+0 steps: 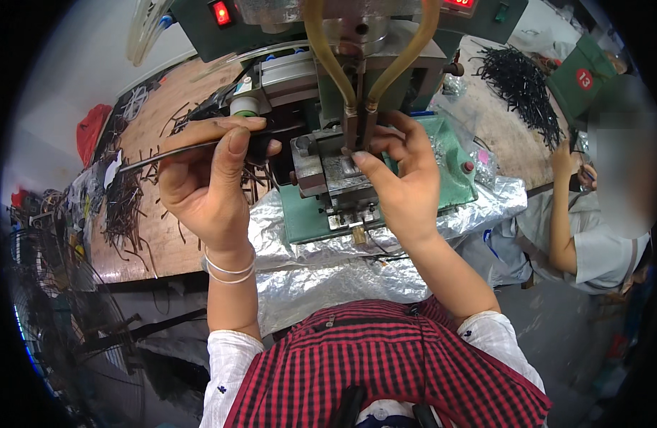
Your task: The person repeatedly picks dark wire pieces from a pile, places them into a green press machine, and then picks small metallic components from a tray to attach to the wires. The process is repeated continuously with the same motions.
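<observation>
Red-checked cloth of my own front fills the near edge at 6 o'clock, and my two forearms rise from it toward the machine.

My left hand (203, 178) has its fingers (237, 143) curled closed around a thin dark strip (168, 153), pinched between thumb and forefinger; the strip runs out toward 9 o'clock past the hand. I judge it light, springy and narrow, likely to flex and whip at the free end, so I would keep the pinch close to the end being worked rather than mid-length. It looks smooth, so a firm pad grip matters more than force.

My right hand (403, 175) sits at the centre, thumb and forefinger nearly together against the small metal fixture (335, 171) under the two brass-coloured electrodes (360, 107). Whether those fingers hold anything I cannot tell; the tips hide it.

Outward from there: the green machine base (453, 153) stands on crinkled silver foil (321, 271) draped over the wooden table (146, 235). Loose dark strips (125, 203) lie scattered at 9 o'clock, and a bigger pile of strips (521, 85) sits at 1 o'clock. A red lit switch (220, 13) shows at 11 o'clock. At 3 o'clock another person's arm (560, 214) works at the same table.
</observation>
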A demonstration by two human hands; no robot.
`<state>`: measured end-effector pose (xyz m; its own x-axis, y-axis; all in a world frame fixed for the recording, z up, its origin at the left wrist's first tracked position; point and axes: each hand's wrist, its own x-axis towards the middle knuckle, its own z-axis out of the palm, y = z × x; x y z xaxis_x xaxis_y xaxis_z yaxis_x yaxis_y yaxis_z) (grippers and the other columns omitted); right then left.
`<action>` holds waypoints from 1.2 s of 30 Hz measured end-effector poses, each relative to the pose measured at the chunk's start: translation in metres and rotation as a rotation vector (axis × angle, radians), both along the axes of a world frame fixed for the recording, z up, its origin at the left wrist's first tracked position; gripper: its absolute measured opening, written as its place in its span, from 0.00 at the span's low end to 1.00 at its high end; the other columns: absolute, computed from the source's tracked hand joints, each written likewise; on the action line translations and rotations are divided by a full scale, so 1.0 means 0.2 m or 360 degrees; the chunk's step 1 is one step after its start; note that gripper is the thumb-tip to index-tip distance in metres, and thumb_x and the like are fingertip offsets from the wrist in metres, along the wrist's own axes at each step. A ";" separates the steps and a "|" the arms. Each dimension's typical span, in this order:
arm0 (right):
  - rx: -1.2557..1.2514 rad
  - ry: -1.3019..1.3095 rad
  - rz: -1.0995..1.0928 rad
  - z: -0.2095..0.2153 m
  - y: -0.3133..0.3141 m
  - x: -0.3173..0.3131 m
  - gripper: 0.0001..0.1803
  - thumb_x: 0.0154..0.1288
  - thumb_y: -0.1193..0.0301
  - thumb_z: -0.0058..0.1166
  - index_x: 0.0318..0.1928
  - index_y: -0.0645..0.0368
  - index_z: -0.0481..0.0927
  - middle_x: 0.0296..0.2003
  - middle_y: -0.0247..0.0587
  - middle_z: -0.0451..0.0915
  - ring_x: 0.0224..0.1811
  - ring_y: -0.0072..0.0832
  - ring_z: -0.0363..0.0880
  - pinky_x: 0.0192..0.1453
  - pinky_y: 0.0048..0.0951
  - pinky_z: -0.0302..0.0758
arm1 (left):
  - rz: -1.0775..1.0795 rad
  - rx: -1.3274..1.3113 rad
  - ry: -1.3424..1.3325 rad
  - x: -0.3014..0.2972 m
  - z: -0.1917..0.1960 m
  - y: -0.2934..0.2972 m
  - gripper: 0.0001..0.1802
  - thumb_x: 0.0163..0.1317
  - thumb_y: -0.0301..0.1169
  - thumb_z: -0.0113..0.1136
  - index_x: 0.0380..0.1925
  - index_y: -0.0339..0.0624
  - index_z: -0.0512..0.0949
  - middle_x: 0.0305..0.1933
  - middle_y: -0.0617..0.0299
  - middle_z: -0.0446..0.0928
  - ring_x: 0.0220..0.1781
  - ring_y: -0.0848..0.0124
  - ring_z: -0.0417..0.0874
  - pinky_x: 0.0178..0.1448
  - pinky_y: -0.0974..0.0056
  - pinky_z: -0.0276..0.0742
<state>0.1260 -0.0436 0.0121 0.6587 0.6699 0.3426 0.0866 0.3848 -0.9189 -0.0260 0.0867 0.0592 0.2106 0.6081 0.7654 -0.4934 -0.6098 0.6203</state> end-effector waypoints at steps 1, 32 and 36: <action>-0.0056 0.0096 0.0078 0.06 -0.04 -0.02 0.33 0.64 0.81 0.62 0.69 0.68 0.67 0.53 0.46 0.83 0.58 0.27 0.79 0.67 0.31 0.72 | -0.0056 0.0008 -0.0040 0.03 0.04 -0.02 0.05 0.71 0.15 0.59 0.44 0.31 0.75 0.41 0.44 0.84 0.41 0.62 0.88 0.41 0.60 0.94; -0.0997 -0.1554 -0.0775 -0.47 -0.33 0.42 0.06 0.59 0.77 0.65 0.38 0.61 0.83 0.38 0.47 0.82 0.46 0.50 0.80 0.53 0.46 0.75 | 0.0359 0.1089 0.0611 0.08 -0.40 -0.28 0.08 0.59 0.28 0.70 0.38 0.41 0.84 0.52 0.52 0.87 0.26 0.73 0.81 0.29 0.68 0.74; -0.0968 -0.1034 -0.0840 -0.56 -0.39 0.46 0.05 0.71 0.77 0.59 0.44 0.64 0.84 0.39 0.45 0.86 0.43 0.39 0.85 0.53 0.35 0.78 | 0.0723 0.1178 0.1401 -0.27 -0.39 -0.31 0.11 0.56 0.26 0.68 0.40 0.42 0.87 0.51 0.55 0.87 0.25 0.70 0.78 0.31 0.67 0.75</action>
<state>0.2184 -0.1225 -0.0995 0.7276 0.5286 0.4373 0.6586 -0.3597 -0.6609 -0.0808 0.0253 -0.0185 0.7106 0.2419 0.6607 0.2652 -0.9619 0.0669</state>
